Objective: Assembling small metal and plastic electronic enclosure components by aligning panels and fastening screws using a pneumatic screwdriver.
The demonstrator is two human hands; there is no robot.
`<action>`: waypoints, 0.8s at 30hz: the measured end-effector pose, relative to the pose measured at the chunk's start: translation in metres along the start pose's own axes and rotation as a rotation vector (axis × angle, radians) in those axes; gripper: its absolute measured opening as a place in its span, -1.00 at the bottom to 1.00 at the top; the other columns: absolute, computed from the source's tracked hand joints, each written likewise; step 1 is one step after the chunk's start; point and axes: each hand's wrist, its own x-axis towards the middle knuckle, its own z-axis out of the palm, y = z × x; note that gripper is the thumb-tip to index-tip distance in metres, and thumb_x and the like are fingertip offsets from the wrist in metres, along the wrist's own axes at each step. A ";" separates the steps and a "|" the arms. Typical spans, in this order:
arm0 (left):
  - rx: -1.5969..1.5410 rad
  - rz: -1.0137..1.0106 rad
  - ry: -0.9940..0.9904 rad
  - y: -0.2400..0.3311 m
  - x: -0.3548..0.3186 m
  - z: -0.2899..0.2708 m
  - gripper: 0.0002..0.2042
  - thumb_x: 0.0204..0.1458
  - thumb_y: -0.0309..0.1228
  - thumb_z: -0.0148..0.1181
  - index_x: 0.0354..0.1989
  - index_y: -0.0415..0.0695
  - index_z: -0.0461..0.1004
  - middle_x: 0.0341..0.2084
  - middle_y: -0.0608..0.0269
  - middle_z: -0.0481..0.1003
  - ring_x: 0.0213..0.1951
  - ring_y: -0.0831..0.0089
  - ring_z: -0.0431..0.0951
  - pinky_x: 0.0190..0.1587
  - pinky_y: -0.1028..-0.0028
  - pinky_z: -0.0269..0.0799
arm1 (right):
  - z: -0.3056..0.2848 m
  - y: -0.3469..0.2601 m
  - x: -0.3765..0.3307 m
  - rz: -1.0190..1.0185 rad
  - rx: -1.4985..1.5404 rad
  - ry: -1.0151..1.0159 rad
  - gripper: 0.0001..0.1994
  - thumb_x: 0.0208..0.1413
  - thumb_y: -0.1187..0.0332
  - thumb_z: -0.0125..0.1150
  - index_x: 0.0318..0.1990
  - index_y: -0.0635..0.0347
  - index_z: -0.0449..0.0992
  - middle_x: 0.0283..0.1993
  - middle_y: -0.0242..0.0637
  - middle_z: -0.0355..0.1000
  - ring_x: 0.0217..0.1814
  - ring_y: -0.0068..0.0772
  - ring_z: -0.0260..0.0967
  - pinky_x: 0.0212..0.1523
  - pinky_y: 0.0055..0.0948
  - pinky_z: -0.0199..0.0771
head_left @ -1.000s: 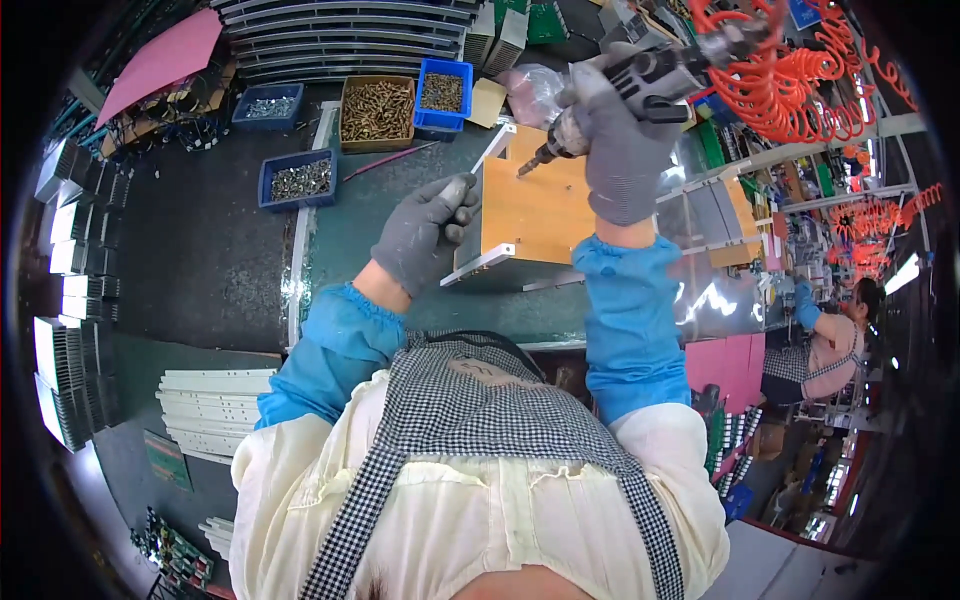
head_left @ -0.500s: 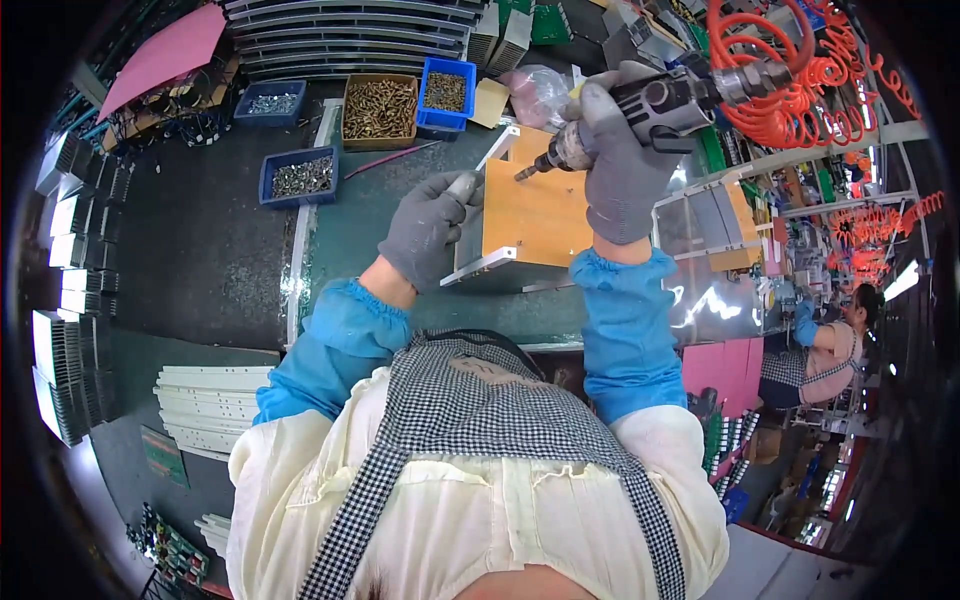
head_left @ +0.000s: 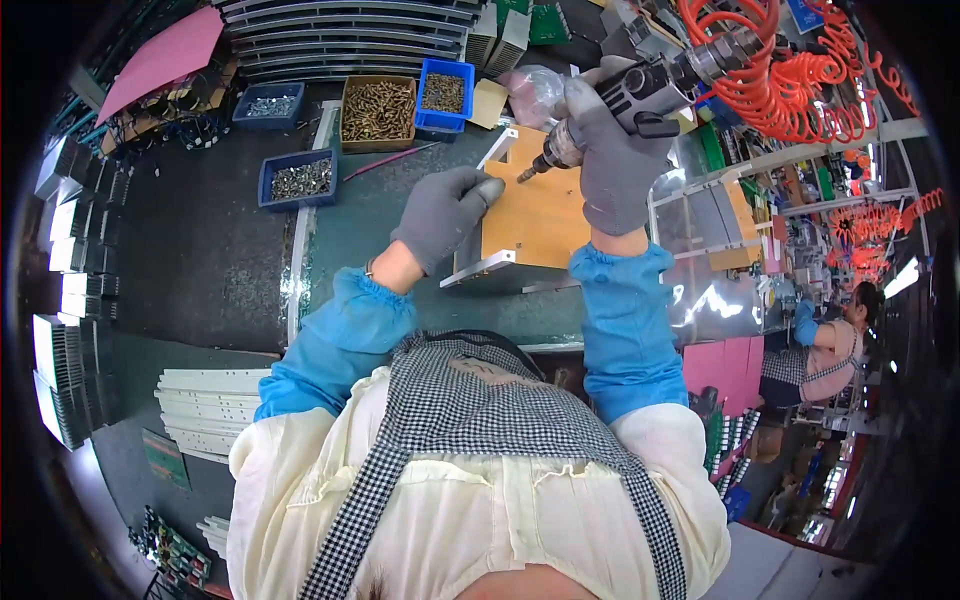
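Gripping driver (head_left: 640,85) in right hand (head_left: 612,165), gloved fingers wrapped fully round body, bit tip angled down-left, just above board (head_left: 535,210). Left hand (head_left: 443,212) half-curled, fingertips pressed on left edge of board beside white strip (head_left: 497,150); nothing seen enclosed in palm. Board on green bench (head_left: 370,220), between both hands. Orange coiled hose (head_left: 790,60) at driver rear. Screw bins (head_left: 378,110) beyond left hand, well apart.

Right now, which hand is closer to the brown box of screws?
Left. The left hand rests on the wooden panel's left edge, just below and right of the brown box. The right hand grips the screwdriver, farther right.
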 end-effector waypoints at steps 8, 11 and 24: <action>-0.198 -0.103 -0.018 0.009 -0.002 -0.001 -0.70 0.18 -0.23 0.14 -0.21 -0.27 0.55 -0.45 0.33 0.51 -0.42 0.60 0.43 -0.33 0.52 0.37 | 0.000 -0.038 0.008 -0.088 0.088 0.048 -0.71 -0.01 0.52 0.27 -0.11 0.33 0.42 -0.34 -0.24 0.46 -0.41 -0.44 0.46 -0.41 -0.46 0.49; -0.527 -0.325 0.031 0.033 -0.008 -0.009 -0.65 0.23 -0.11 0.06 -0.22 -0.19 0.53 -0.55 0.44 0.41 -0.53 0.69 0.30 -0.45 0.60 0.23 | 0.007 -0.046 -0.004 -0.160 0.158 0.065 -0.66 0.04 0.46 0.21 -0.01 0.27 0.37 -0.24 -0.19 0.46 -0.38 -0.36 0.46 -0.28 -0.23 0.56; -0.610 -0.058 -0.037 0.024 -0.022 0.002 -0.62 0.23 -0.06 0.05 -0.23 -0.19 0.47 -0.48 0.46 0.40 -0.51 0.75 0.19 -0.45 0.66 0.14 | -0.002 -0.046 -0.021 -0.009 0.282 0.226 -0.60 0.00 0.46 0.27 0.01 0.29 0.35 -0.20 -0.11 0.45 -0.37 -0.31 0.49 -0.34 -0.30 0.60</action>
